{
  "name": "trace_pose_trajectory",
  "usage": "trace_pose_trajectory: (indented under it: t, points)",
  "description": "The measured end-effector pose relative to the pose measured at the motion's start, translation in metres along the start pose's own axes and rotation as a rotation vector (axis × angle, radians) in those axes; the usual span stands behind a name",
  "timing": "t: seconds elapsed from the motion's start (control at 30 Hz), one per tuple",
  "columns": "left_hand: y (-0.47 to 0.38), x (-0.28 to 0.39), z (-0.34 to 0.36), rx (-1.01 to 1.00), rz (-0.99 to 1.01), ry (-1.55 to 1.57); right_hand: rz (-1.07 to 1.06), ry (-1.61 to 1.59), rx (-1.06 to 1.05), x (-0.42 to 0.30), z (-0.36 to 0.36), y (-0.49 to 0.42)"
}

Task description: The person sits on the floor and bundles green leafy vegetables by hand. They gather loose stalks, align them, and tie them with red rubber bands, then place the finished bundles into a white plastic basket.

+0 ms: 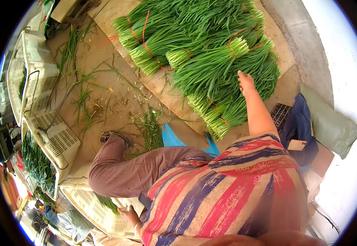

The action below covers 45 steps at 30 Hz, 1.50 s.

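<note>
My right hand (pixel 246 82) is over long green leaves, beside a large pile of garlic chives (pixel 184 27) tied in bundles with red bands. Its fingers are loosely bent and somewhat apart, with nothing seen in them. Near it lies a bundle with pale cut stems (pixel 239 47), its leaves spread to the left. Low on the left, my left hand (pixel 130 214) has its fingers at the end of a small bunch of green leaves (pixel 107 203) and appears to grip it, over a cream plastic crate (pixel 86 206). My knee hides part of that bunch.
More cream crates (pixel 55 135) stand at the left, one with dark green leaves. Loose leaves (pixel 150 129) litter the floor by my shoe and a blue plastic stool (pixel 170 135). On the right are a phone (pixel 296 144) on dark cloth and a grey-green sack (pixel 329 123).
</note>
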<state>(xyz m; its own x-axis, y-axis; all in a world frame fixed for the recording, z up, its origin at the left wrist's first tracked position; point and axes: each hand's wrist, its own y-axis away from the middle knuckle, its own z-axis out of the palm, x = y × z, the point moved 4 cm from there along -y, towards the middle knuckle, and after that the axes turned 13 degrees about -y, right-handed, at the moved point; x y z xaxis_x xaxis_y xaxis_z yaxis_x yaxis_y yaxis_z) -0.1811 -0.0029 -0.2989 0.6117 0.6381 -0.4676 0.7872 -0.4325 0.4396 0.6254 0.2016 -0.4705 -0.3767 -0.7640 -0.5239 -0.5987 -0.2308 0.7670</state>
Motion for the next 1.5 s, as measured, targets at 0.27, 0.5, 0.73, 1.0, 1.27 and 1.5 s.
trace_pose_trajectory:
  t: [0.27,0.5,0.73,1.0,1.27,1.5]
  points:
    - [-0.016,-0.021,0.012,0.126,0.073,0.196,-0.172,-0.432,0.195,0.031,0.109,-0.087]
    - [-0.008,-0.022,0.025,0.214,0.06,0.289,-0.155,-0.237,0.532,0.016,0.093,-0.085]
    - [-0.001,-0.018,0.004,0.538,0.071,0.465,-0.296,-0.212,0.213,-0.018,0.098,0.063]
    - [0.025,0.03,-0.089,0.531,0.465,1.315,-0.922,0.133,-0.845,-0.092,0.223,0.312]
    - [0.054,-0.006,-0.155,0.376,0.842,1.918,-0.961,0.46,-1.777,-0.039,0.277,0.642]
    - [0.107,-0.082,-0.117,0.337,0.85,2.399,-1.043,0.763,-2.22,0.067,0.278,0.734]
